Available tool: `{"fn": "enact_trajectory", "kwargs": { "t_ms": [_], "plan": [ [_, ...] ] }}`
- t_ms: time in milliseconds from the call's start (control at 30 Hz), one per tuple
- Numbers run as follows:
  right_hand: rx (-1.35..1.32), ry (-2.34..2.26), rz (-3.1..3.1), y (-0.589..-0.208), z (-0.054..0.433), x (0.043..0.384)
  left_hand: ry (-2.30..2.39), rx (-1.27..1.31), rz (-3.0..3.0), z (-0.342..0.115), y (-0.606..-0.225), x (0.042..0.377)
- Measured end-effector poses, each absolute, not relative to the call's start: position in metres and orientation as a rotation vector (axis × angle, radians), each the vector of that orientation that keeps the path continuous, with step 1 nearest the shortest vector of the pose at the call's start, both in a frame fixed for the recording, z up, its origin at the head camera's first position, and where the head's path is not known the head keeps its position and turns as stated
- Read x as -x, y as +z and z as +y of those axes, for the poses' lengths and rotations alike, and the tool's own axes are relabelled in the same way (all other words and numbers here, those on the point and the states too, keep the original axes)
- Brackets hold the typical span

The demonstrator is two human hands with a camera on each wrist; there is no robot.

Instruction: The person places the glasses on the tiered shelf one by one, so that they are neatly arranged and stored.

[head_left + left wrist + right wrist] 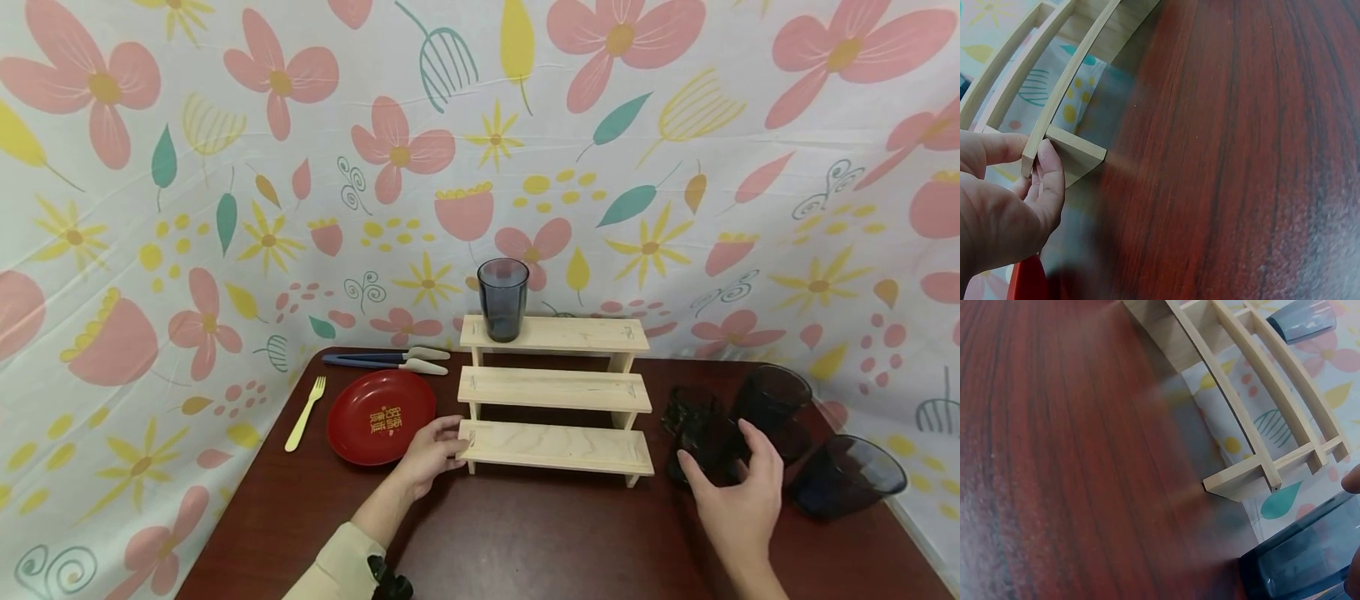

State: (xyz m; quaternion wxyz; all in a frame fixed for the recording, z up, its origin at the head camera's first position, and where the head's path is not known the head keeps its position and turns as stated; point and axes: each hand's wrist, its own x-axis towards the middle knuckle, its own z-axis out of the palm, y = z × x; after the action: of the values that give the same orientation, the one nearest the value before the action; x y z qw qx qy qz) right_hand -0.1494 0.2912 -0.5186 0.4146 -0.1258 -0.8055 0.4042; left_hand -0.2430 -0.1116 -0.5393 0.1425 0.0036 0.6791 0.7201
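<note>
A three-step pale wooden rack point(555, 389) stands mid-table. My left hand point(431, 454) pinches the left end of its lowest step, with the thumb and fingers on either side of the board in the left wrist view. On the top step, near its left end, a smoky blue drinking glass point(503, 302) stands upright. To the right of the rack, my right hand point(738, 508) has its thumb and fingers about the sides of another dark drinking glass point(1307, 553), gripping it. Its rim lies outside the right wrist view.
More dark glasses point(772, 393) crowd behind the right hand, and another glass point(847, 477) is to its right. On the left lie a red plate point(381, 417), a yellow fork point(306, 414) and blue-handled tongs point(386, 360). Behind the table hangs a flowered cloth point(495, 183).
</note>
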Motion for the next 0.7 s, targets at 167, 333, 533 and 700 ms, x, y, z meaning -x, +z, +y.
{"fn": "enact_trajectory", "kwargs": {
  "t_ms": [167,333,533,700],
  "plan": [
    [0.342,1.026,-2.051,-0.520,0.291,0.149,2.075,-0.002,1.959,-0.111,-0.539,0.243],
    [0.425,1.108,-2.097,-0.523,0.290,0.152,2.075,0.000,1.950,-0.112,-0.539,0.243],
    [0.542,1.236,-2.172,-0.529,0.291,0.156,2.072,-0.002,1.954,-0.112,-0.539,0.243],
    [0.594,1.294,-2.203,-0.535,0.295,0.159,2.073,0.000,1.952,-0.113,-0.538,0.243]
  ]
}}
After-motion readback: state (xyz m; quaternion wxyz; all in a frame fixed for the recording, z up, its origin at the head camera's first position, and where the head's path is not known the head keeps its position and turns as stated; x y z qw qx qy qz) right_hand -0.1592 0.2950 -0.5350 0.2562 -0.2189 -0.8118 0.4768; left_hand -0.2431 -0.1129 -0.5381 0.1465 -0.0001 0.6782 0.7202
